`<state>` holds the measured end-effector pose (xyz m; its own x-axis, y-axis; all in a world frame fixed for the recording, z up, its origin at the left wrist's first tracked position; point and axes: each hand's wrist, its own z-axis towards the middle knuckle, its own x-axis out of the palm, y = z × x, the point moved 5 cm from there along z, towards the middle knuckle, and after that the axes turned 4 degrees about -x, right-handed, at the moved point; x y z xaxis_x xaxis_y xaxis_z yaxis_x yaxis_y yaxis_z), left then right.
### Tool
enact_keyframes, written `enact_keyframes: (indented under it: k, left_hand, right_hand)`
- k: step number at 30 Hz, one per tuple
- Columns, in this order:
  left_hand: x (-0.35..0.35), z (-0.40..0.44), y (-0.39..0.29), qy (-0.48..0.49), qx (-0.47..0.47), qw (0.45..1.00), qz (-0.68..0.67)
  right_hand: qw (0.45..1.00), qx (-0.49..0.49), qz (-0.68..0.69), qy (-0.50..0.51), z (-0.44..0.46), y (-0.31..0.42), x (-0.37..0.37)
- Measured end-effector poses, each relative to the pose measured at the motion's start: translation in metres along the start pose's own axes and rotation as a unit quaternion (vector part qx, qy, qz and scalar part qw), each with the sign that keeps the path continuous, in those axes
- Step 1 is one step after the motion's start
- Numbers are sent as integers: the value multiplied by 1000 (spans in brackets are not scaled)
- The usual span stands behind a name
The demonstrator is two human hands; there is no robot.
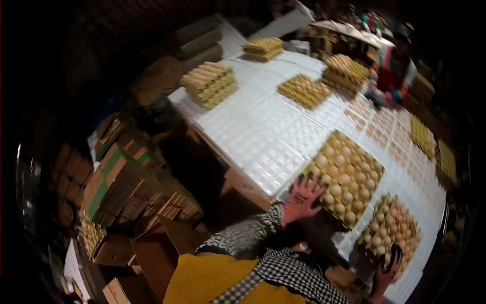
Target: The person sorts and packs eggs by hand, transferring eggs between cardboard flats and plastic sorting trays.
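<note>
Eggs [344, 179] fill a large yellow tray [360, 153] on the near part of the table [230, 163], just in front of the person wearing the camera. The left hand [302, 198], in a pink glove, is open with its fingers spread at that tray's left edge. Another tray of eggs [361, 243] lies just beside it, nearer the right. The right hand [389, 269], in a pink glove with dark fingertips, lies over the near side of this second tray, fingers slightly bent; I cannot tell whether it grips anything.

White moulded sheets [253, 137] cover much of the tabletop, and those on the right hold eggs in their hollows. Along the far side are a tall stack of egg trays [209, 86], a lower stack [263, 48] and a single filled tray [304, 91]. A co-worker in a red apron [391, 80] leans over the right side, near another stack [347, 73]. Bundled flat cardboard [126, 187] and an open box [159, 253] stand at the left, below table height.
</note>
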<state>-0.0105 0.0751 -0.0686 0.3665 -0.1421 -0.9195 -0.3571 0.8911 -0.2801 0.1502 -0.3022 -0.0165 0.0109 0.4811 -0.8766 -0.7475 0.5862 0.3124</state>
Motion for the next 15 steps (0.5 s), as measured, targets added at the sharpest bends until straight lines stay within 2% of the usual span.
enact_keyframes:
  k: [2,4,5,6,7,8,10,12,15]
  left_hand:
    - [-29,-1,-29,-45,9,999,-13]
    - [-42,-11,-73,-125,58,982,-133]
    - [-39,-13,-99,-117,98,963,-222]
    - [-26,-17,-126,-85,132,957,-245]
    - [1,-13,-187,-7,181,948,-263]
    - [14,-20,-208,52,203,943,-258]
    - [33,-12,-259,89,212,939,-254]
    - [58,3,-285,81,204,955,-200]
    - [70,31,-327,112,212,963,-124]
  right_hand:
    - [993,90,22,-76,-28,-47,-31]
    - [973,178,80,-119,-58,-92,-57]
    - [974,203,10,-102,-72,-109,-69]
    - [971,222,12,-88,-74,-117,-82]
    - [977,212,13,-14,-86,-139,-91]
    - [980,197,4,27,-88,-144,-86]
    - [974,221,13,55,-114,-171,-83]
    - [978,196,47,54,-112,-179,-71]
    - [984,148,5,97,-105,-184,-53]
